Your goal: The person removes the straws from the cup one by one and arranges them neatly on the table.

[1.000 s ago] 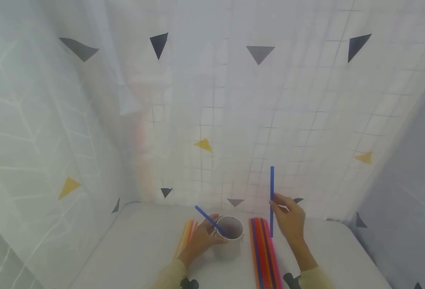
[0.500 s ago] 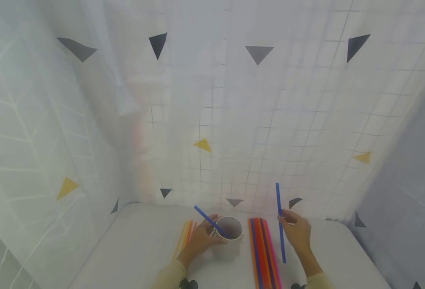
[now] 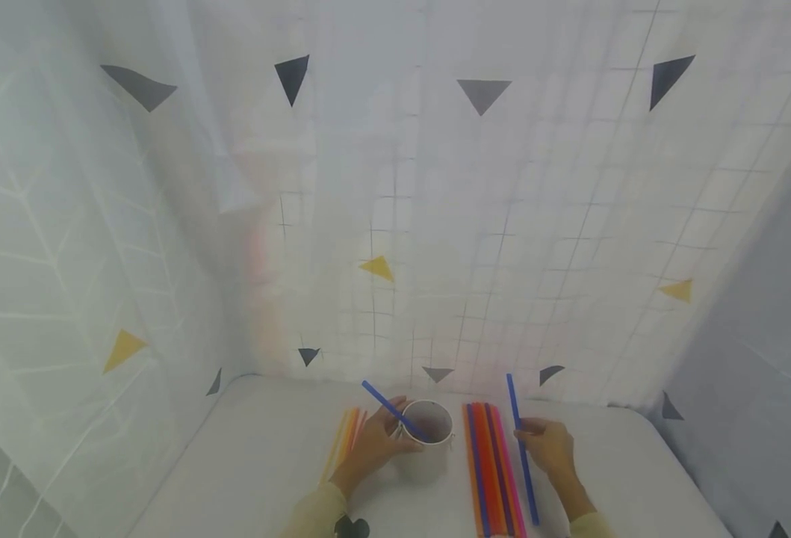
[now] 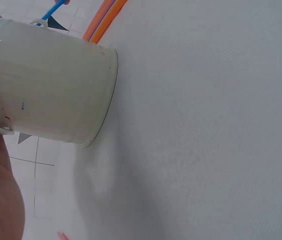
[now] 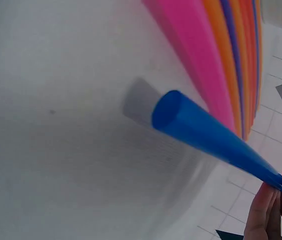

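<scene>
My left hand (image 3: 371,447) holds a small white bucket (image 4: 51,82) from its left side, thumb in front and fingers behind. One blue straw (image 3: 379,397) leans out of the bucket towards the left. To the right, my right hand (image 3: 551,448) pinches another blue straw (image 5: 205,132) between thumb and fingertips near its middle. Its near end shows as an open tube in the right wrist view, over its shadow on the table. Just left of that straw lies a row of straws (image 3: 484,467) in orange, blue, red and pink.
Yellow, orange and pinkish straws (image 3: 343,441) lie left of the bucket, partly behind my left hand and forearm. The white table (image 3: 234,456) ends at a back wall (image 3: 422,224) of patterned sheeting, with more sheeting along both sides.
My right hand first moved right and down with its blue straw, then further down beside the pink edge of the row. The straw is lower and tilted now. Left hand and bucket stay put.
</scene>
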### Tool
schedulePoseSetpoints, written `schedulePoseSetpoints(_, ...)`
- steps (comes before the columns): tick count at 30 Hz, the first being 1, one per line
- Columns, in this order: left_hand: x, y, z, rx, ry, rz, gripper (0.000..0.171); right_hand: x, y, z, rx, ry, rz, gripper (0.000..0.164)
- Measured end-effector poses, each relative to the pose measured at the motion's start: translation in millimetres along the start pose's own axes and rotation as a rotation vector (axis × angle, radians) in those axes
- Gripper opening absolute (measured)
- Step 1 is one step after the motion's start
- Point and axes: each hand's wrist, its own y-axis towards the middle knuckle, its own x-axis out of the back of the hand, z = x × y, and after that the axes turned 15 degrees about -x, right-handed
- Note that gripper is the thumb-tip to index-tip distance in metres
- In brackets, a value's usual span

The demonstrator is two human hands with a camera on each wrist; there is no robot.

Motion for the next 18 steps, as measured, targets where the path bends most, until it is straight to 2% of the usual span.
schedulePoseSetpoints(6,0.1,1.3,1.9,-0.013,-0.005,0.004,0.097,-7,6,-13,-0.048,-0.035,0.076,0.042)
schedulePoseSetpoints(13,0.3,0.8,1.4,-0.022,0.0,0.009,0.097,-13,9,-25,-0.041,0.016,0.111,0.037)
schedulePoseSetpoints(18,0.3,0.9,2.9,-0.023,0.004,0.01,0.097,-16,12,-29,-0.078,-0.007,0.144,0.04)
